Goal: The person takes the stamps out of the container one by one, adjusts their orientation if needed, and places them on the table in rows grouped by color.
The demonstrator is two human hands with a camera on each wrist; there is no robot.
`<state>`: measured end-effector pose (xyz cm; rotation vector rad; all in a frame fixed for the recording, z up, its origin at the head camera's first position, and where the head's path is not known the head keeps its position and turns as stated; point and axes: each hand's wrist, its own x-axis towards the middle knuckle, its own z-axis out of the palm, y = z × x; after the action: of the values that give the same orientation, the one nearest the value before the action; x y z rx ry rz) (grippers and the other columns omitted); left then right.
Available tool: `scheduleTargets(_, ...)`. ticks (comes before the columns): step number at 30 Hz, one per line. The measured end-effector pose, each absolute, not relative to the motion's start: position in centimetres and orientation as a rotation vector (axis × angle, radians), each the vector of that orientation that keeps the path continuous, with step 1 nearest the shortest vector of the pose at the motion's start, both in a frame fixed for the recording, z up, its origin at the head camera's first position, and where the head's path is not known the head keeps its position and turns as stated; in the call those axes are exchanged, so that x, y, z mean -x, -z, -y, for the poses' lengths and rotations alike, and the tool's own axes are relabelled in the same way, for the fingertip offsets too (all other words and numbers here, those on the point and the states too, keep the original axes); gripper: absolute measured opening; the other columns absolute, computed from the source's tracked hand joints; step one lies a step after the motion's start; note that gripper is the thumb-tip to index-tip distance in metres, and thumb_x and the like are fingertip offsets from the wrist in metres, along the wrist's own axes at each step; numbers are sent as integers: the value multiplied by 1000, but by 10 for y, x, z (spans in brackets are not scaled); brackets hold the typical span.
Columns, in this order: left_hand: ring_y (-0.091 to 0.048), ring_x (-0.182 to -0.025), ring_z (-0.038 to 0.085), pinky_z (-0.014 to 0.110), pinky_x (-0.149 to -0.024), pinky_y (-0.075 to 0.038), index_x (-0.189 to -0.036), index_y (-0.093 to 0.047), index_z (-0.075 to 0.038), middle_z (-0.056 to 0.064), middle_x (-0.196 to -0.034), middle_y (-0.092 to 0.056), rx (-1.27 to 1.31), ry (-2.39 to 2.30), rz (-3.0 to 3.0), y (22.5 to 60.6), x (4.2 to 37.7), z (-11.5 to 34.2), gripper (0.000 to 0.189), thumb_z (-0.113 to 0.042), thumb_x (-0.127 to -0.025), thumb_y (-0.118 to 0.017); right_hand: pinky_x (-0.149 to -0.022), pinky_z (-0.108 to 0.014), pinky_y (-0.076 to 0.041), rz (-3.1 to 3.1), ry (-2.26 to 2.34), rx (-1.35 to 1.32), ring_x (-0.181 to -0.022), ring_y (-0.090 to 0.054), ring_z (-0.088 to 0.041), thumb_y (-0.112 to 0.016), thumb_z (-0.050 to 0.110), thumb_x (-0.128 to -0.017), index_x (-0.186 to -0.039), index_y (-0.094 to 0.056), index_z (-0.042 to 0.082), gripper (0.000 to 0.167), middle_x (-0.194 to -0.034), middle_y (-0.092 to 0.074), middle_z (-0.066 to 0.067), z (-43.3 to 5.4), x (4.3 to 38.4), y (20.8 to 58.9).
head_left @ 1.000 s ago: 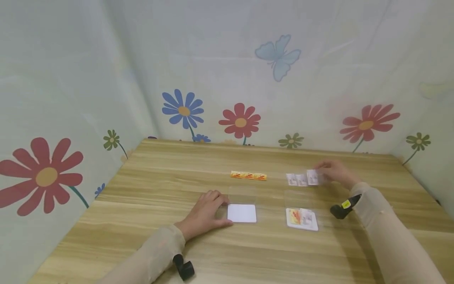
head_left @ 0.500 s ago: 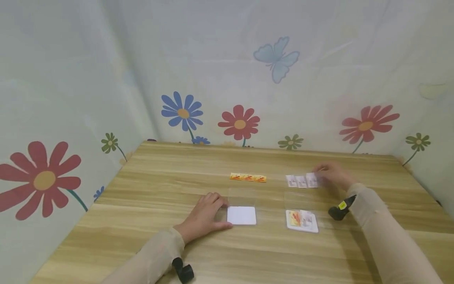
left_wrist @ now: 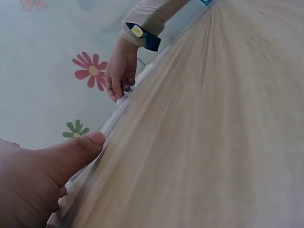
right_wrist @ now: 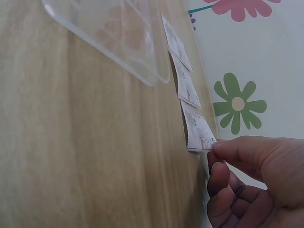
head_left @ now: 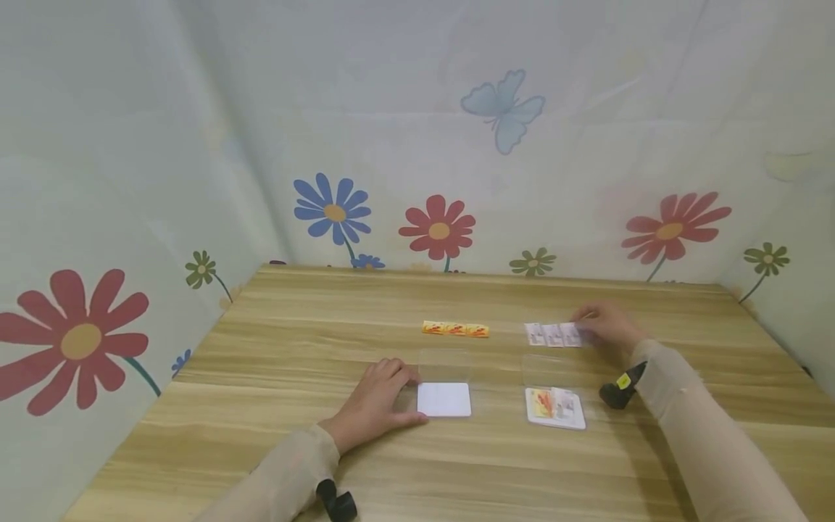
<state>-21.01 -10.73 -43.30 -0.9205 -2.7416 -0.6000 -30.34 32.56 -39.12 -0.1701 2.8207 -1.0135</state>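
My right hand (head_left: 609, 325) pinches the corner of a pale stamp (right_wrist: 197, 129) with serrated edges between thumb and index finger. This stamp is the rightmost in a row with two other pale stamps (head_left: 543, 334), close beside them on the table. Thumb and fingers of my left hand (head_left: 375, 399) hold the left side of a small box with a white base (head_left: 444, 400) and a clear lid (head_left: 444, 365) folded back. Only the thumb of that hand shows well in the left wrist view; its fingertips are partly hidden.
A second open box (head_left: 570, 418) stands right of the first, with an orange stamp (head_left: 542, 402) and pale stamps on its white base. Its clear lid (right_wrist: 118, 38) lies behind it. Orange stamps (head_left: 455, 329) form a row farther back. A flowered curtain (head_left: 587, 145) borders the wooden table (head_left: 496, 478).
The rightmost pale stamp has come down slightly and in line with the other two, still in my right hand. My left hand stays at the box. The head view has shifted slightly.
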Motion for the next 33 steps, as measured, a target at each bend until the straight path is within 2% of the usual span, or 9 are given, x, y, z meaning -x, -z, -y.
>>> scheduleTargets(7,-52,-103,16,40,-97,-41,-113,-63,-16,-3,-107,-60,885,655,2771,433,209,108,56,-51,-72,-77,-67,-27,-45,-2855,990,118,-81,-57,-21,-58,18,-93,-112,-62,-3,29,-104,-64,-21,-327,302,391)
scheduleTargets(14,-53,-103,16,40,-97,-41,-112,-63,-16,-2,-107,-60,884,666,2765,431,207,110,54,-49,-72,-78,-71,-26,-45,-2893,1027,122,-90,-59,-24,-57,16,-93,-114,-62,-3,28,-116,-61,-27,-329,299,392)
scheduleTargets(21,-53,-102,16,40,-96,-42,-111,-63,-16,-3,-106,-60,881,657,2771,430,207,110,52,-50,-73,-77,-74,-28,-49,-2881,1070,88,-93,-60,-25,-53,16,-96,-119,-60,-1,29,-115,-62,-23,-330,294,386)
scheduleTargets(24,-54,-100,16,40,-95,-42,-109,-64,-15,-3,-103,-60,897,639,2746,426,208,108,51,-49,-74,-77,-75,-32,-52,-2879,1077,96,-93,-61,-26,-53,17,-97,-121,-58,-2,30,-117,-61,-25,-330,291,381)
scheduleTargets(33,-55,-96,15,39,-93,-43,-112,-64,-15,-2,-102,-62,965,623,2682,412,213,89,52,-50,-76,-76,-68,-31,-51,-2890,1147,173,-90,-63,-29,-52,19,-98,-123,-55,-6,36,-118,-60,-29,-334,275,369)
